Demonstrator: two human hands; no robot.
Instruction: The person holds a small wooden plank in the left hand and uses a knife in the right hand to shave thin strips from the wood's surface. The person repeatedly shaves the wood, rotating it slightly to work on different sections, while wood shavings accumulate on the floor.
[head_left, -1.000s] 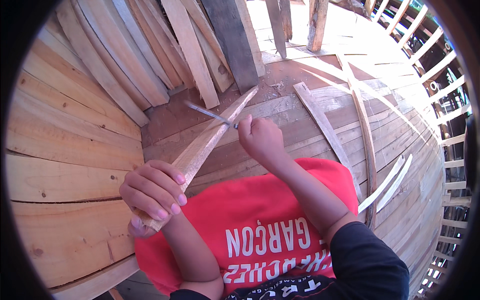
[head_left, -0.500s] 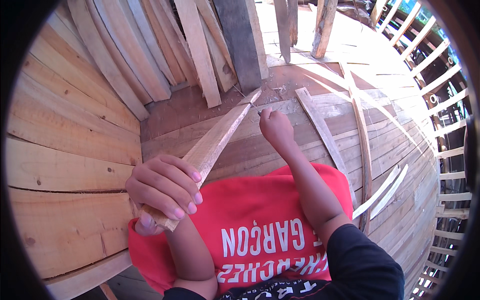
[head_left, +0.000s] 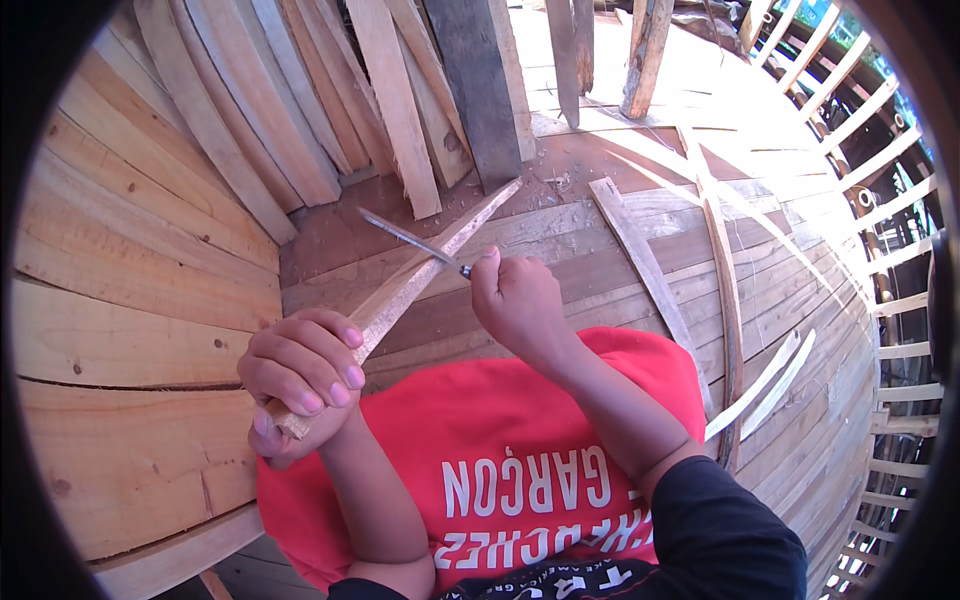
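My left hand (head_left: 305,375) is wrapped round the near end of a long pale wooden stick (head_left: 385,305), which slants away to the upper right and narrows to a point. In my closed right hand (head_left: 520,300) is a knife (head_left: 405,237); its handle is mostly hidden by the fingers. The narrow blade lies across the stick around the middle of its length, its tip reaching out past the left side. Beneath both forearms, red cloth (head_left: 520,400) with white lettering covers my lap.
Wooden boards (head_left: 140,320) form a wall close on my left. Several upright planks (head_left: 395,110) and a dark post (head_left: 485,90) stand ahead. Loose strips (head_left: 640,260) and pale slivers (head_left: 770,385) lie on the plank floor (head_left: 800,300). Slatted railing (head_left: 905,300) curves along the right.
My right hand has drawn the knife from near the stick's pointed end back toward me and left along it. My left hand and the stick's near end have shifted slightly left, the stick turning a little.
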